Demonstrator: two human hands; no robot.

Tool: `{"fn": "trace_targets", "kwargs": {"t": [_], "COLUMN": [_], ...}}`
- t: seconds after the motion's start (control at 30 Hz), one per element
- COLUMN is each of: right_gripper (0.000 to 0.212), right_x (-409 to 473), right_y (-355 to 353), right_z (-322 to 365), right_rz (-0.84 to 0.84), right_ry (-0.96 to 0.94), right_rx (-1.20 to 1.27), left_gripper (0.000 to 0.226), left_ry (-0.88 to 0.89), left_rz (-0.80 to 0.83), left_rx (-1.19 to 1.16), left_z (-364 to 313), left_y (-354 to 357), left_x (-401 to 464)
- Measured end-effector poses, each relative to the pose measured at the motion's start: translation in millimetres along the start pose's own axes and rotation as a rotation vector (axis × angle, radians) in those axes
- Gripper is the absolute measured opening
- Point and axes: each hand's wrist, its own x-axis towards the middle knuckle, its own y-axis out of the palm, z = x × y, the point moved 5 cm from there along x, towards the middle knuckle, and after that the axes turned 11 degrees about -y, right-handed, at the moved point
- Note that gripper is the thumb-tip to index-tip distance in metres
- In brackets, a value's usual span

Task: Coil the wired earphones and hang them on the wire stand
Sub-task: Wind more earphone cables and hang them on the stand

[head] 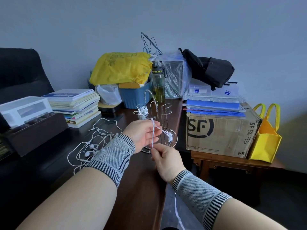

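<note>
A silver wire stand [162, 113] stands on the dark wooden table, with one coiled white earphone set [143, 112] hanging on its left hook. My left hand [142, 133] is raised in front of the stand and holds loops of a white earphone cable [152, 131] wound over its fingers. The two earbuds [169, 136] dangle to the right of that hand. My right hand [166, 159] pinches the same cable just below, and the cable's tail [177, 211] trails down past my right wrist. Loose tangled white earphones [93, 146] lie on the table to the left.
Stacked books [78, 105] and a dark box with a clear case [29, 123] sit at left. A blue bin [136, 95], yellow bag, bottle [157, 83] and plastic-wrapped box crowd the back. Right of the table stands an SF cardboard box [219, 133] on a low table, with a yellow tote [265, 140].
</note>
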Motion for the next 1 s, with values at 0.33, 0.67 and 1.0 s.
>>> {"fn": "trace_targets", "kwargs": {"t": [0.33, 0.67, 1.0], "right_gripper": [0.028, 0.031, 0.025], "right_x": [20.0, 41.4, 52.2], "right_y": [-26.4, -59.7, -68.7], "right_z": [-19.8, -9.8, -10.8], "right_rz": [-0.142, -0.369, -0.318], "right_ry": [0.227, 0.234, 0.225], "right_rx": [0.117, 0.261, 0.189], "left_gripper": [0.02, 0.005, 0.038], "left_ry": [-0.001, 0.237, 0.318], "left_rz": [-0.021, -0.243, -0.313], "left_rx": [0.098, 0.201, 0.161], "left_z": [-0.9, 9.5, 13.3], "left_y": [-1.8, -22.2, -23.7], "left_x": [1.8, 10.0, 10.2]}}
